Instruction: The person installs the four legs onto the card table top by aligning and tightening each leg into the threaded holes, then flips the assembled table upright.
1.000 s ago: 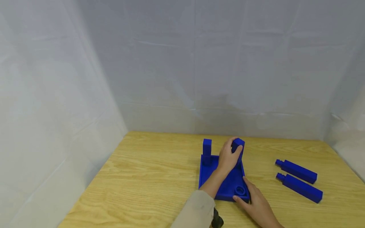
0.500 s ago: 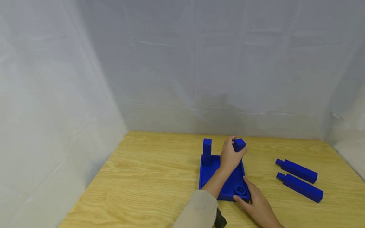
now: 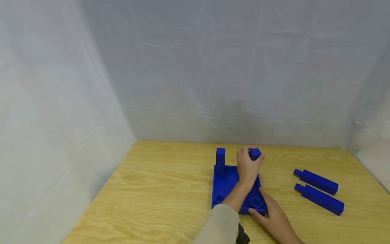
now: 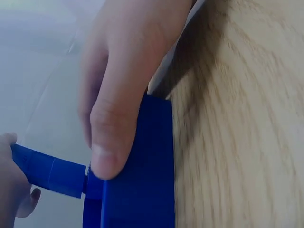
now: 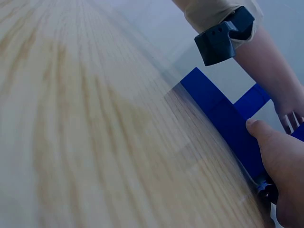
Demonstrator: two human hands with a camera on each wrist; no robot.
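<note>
On the wooden desk [image 3: 158,189] lies a square blue base plate [image 3: 226,184] with raised edges and round sockets at its near corners. The left hand [image 3: 248,166] reaches over the plate toward its 1 o'clock corner, where its fingers are curled round a blue square post [image 3: 255,154] standing upright there; only the top of that post shows above the fingers. A second blue post [image 3: 220,161] stands upright at the plate's 11 o'clock corner, apart from the hand. The right hand [image 3: 274,220] lies at the plate's 5 o'clock corner with its fingers nearly straight, the thumb and fingertips touching the plate's near and right edges beside a round socket [image 3: 256,202]; it presses against the plate and does not wrap round anything. Another socket [image 3: 218,198] shows at the 7 o'clock corner. The right wrist view shows the thumb [image 5: 266,135] resting on the plate's blue edge [image 5: 223,118], with the left forearm and its black wrist mount [image 5: 223,35] beyond. The view labelled as the left wrist shows a thumb [image 4: 114,137] pressed flat on the blue plate's side [image 4: 142,190], and a post [image 4: 47,171] gripped by the other hand at the picture's 8 o'clock edge. Well off at 3 o'clock of the plate, two more blue posts [image 3: 317,181] [image 3: 320,200] with round pegs at their ends lie flat, side by side and close together.
</note>
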